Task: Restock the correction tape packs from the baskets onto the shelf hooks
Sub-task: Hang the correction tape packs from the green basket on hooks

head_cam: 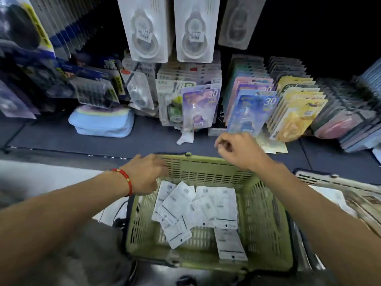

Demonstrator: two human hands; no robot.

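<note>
Both hands were over the green basket, which sat near the viewer in front of the shelf. The white correction tape packs lay loose and face-down on the basket floor, overlapping — none in hand. The left hand reached over the far-left rim, fingers extended and relaxed, holding nothing. The right hand hovered above the far rim, just below the blue pack hanging on the shelf; its fingers were curled, and whether they pinched anything small could not be told. Judged step: between packs — reaching for the next one. Next move called for taking one pack up, finding its hang hole and threading it onto the matching hook.
</note>
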